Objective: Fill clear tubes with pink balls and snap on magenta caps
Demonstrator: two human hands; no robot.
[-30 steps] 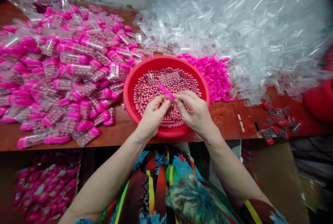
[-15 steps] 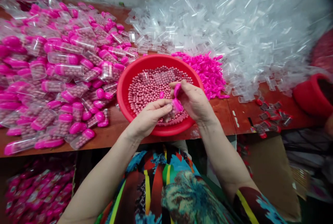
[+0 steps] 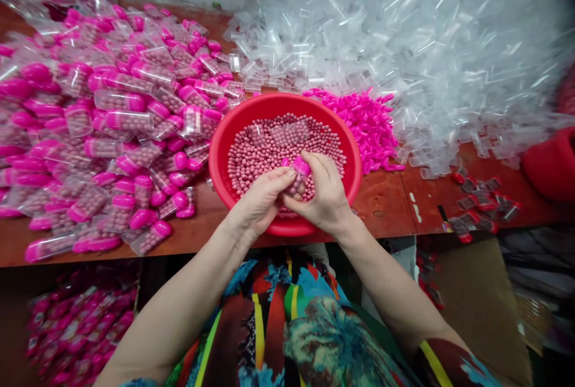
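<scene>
Above a red basin [image 3: 218, 192], both of my hands are closed on one small clear tube [image 3: 296, 184] with a bright pink cap [image 3: 300, 165]. My left hand [image 3: 265, 195] grips the tube from the left, thumb on its side. My right hand [image 3: 327, 192] wraps it from the right, fingers at the cap and below. The cap sits over the tube's upper end; whether it is fully seated I cannot tell. Pink beads [image 3: 256, 156] fill the basin beneath, and a clear tube holding beads [image 3: 291, 132] lies among them.
Capped tubes of beads [image 3: 121, 120] are heaped at left. Loose pink caps [image 3: 368, 126] lie right of the basin, below a large pile of empty clear tubes [image 3: 381, 39]. Small red-ended tubes [image 3: 483, 201] and a red container [image 3: 550, 162] are farther right. Pink packages [image 3: 81, 327] sit under the table.
The pink cap, which stood open with its lid raised by my right fingers, is now closed over. My right hand has come down and left around the tube. The view has shifted slightly.
</scene>
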